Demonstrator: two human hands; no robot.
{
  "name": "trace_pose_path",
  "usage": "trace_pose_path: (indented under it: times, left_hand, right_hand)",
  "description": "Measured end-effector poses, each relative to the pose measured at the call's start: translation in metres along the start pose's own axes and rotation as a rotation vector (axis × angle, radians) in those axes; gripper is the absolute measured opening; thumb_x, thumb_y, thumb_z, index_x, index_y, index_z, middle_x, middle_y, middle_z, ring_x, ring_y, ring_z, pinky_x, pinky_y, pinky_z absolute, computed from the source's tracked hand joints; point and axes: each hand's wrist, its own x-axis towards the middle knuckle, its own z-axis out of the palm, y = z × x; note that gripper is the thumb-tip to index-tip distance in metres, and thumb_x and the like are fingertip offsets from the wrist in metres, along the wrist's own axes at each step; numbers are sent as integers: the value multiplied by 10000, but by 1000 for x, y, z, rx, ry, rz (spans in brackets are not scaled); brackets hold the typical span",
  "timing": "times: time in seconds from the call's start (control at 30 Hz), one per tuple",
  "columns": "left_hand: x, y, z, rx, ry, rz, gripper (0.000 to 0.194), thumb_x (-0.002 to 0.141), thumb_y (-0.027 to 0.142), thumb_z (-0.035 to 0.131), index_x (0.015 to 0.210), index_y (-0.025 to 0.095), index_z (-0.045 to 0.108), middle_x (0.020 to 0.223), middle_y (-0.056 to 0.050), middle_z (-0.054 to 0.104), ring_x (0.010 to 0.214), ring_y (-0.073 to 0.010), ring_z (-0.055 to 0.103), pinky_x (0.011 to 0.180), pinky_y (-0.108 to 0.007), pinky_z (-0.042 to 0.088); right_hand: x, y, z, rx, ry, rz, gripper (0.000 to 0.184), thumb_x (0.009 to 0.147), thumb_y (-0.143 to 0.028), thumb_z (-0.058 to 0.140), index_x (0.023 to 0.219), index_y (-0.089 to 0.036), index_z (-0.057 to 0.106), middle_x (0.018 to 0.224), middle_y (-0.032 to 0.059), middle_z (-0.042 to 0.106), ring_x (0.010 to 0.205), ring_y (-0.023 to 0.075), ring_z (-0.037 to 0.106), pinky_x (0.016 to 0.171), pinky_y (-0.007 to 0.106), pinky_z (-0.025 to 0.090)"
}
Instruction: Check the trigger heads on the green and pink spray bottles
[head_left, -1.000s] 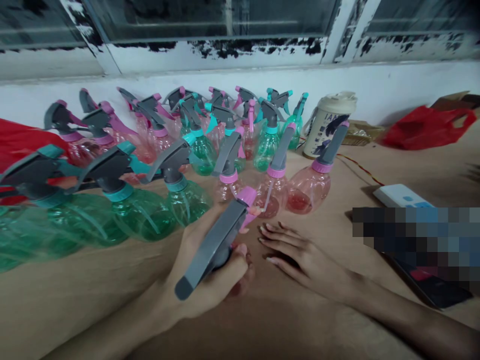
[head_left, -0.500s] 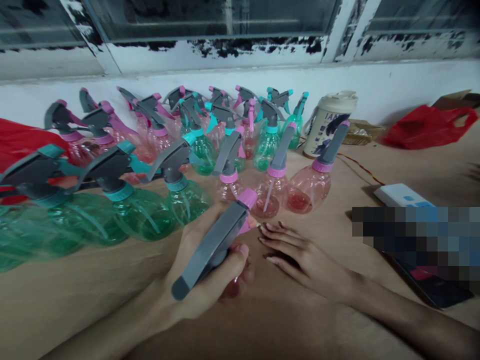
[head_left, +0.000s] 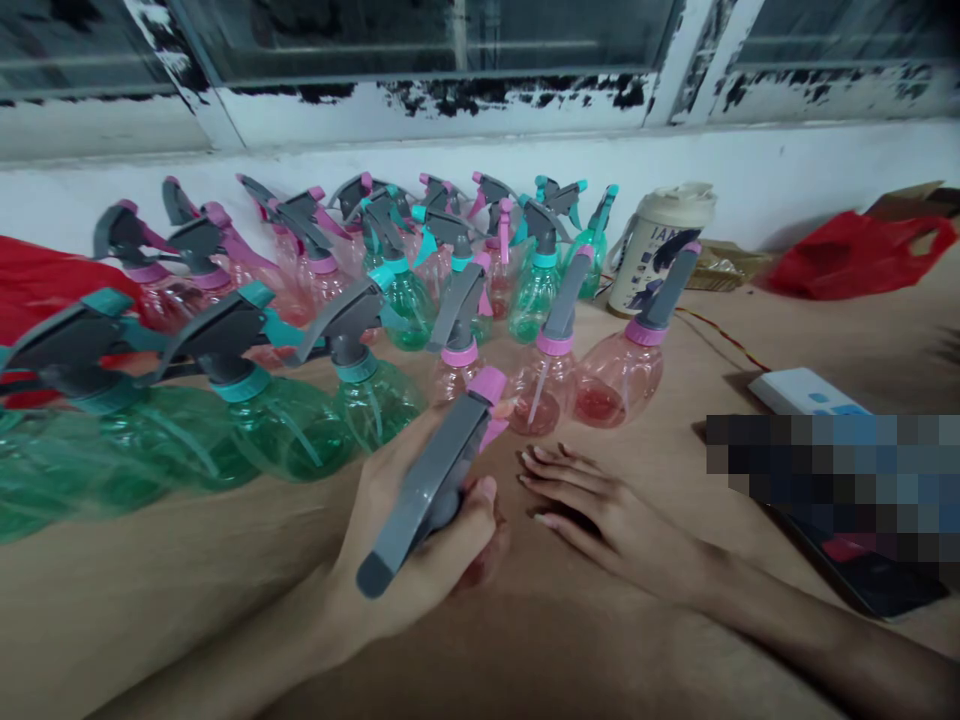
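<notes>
My left hand point(head_left: 405, 510) is wrapped round the neck of a spray bottle point(head_left: 435, 480) with a grey trigger head and pink nozzle. Most of its clear pink body is hidden behind my fingers. To the right, my right hand point(head_left: 592, 500) lies on the table, fingers stretched out and holding nothing. Just beyond both hands stand pink spray bottles point(head_left: 551, 390), with a little reddish liquid showing in some. Left of my left hand is a row of green spray bottles point(head_left: 289, 425) with teal collars and grey heads.
More pink and green spray bottles point(head_left: 405, 300) crowd the back by the wall. A printed tumbler point(head_left: 652, 250) stands right of them. Further right are a red plastic bag point(head_left: 847, 260), a white device point(head_left: 806, 390) with a cable, and a dark phone-like object point(head_left: 885, 585), partly blurred.
The held spray bottle's head has tilted slightly, its rear end shifting right and its nozzle a little up and left. My right hand has stayed in place.
</notes>
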Motion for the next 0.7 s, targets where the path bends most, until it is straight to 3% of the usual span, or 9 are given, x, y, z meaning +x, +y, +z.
trace_pose_path:
  times: [0.43, 0.6, 0.7]
  left_hand:
    - [-1, -3, 3, -73, -23, 45, 145, 707, 209, 493, 844, 248, 520, 776, 5, 628, 640, -165, 617, 639, -279, 565]
    - [0, -2, 2, -80, -56, -6, 61, 689, 233, 483, 744, 247, 507, 581, 43, 534, 453, -134, 509, 469, -242, 504]
    - [3, 0, -1, -95, -83, -16, 28, 675, 236, 473, 650, 240, 462, 541, 48, 479, 441, -130, 480, 474, -246, 488]
  right_hand:
    - [0, 0, 1, 45, 67, -14, 401, 905, -289, 487, 1300, -221, 480, 1337, 51, 523, 1279, 200, 409, 1080, 460, 319]
    - [0, -1, 0, 52, 64, -13, 374, 909, -277, 479, 1279, -226, 503, 1330, 51, 531, 1276, 200, 414, 1079, 460, 318]
    - [0, -1, 0, 35, 54, -15, 380, 912, -282, 476, 1286, -218, 493, 1343, 48, 518, 1285, 198, 401, 1087, 461, 305]
